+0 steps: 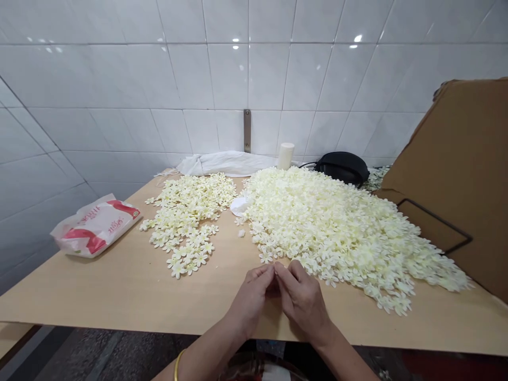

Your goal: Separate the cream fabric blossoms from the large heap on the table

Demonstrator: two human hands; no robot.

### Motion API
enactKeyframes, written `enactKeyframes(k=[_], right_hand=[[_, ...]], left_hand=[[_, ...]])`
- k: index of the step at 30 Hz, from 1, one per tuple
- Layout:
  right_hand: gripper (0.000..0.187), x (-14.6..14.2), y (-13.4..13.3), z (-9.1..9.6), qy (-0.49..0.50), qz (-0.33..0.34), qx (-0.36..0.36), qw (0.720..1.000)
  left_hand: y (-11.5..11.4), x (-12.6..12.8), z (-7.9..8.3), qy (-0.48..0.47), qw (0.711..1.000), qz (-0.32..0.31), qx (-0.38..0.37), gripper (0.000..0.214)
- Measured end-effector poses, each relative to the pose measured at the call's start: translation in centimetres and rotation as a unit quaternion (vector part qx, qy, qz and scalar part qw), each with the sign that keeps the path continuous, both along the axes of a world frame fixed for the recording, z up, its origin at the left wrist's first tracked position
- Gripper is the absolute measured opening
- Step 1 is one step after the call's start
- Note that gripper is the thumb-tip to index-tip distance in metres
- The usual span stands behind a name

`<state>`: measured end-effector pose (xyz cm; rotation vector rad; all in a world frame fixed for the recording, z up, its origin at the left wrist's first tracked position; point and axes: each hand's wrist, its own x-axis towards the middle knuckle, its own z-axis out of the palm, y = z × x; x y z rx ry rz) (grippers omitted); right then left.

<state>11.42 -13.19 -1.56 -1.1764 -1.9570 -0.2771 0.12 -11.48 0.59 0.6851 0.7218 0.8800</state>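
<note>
Near the front edge of the table, my left hand (251,297) and my right hand (305,297) meet, thumbs and fingertips pinched together. Whatever sits between the fingertips is too small or too hidden to make out. Just beyond my right hand spreads a large heap of pale yellow-white artificial flowers (337,227), reaching far to the right. A smaller, flatter group of similar flowers (190,209) lies ahead and to the left of my left hand.
A white and red plastic packet (97,226) lies at the left. White cloth (226,164), a pale cylinder (286,156) and a black case (342,167) stand along the tiled wall. A cardboard box (456,174) bounds the right side. A white round piece (238,206) lies between the flower piles.
</note>
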Motion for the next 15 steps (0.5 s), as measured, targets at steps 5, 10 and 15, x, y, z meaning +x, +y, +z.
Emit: enactKeyframes(k=[5, 10, 15], right_hand=[[0.023, -0.1, 1.1, -0.5, 0.003, -0.024, -0.105, 0.994], [0.025, -0.6, 1.7, -0.6, -0.015, -0.043, -0.162, 0.986], [0.02, -1.1, 1.7, 0.4, 0.081, -0.031, -0.266, 0.96]], left_hand=[[0.5, -1.9, 0.4, 0.114, 0.991, 0.048, 0.047, 0.045], [0.8, -2.8, 0.1, 0.163, 0.981, 0.049, 0.094, 0.034], [1.1, -2.6, -0.4, 0.193, 0.971, 0.062, 0.127, 0.025]])
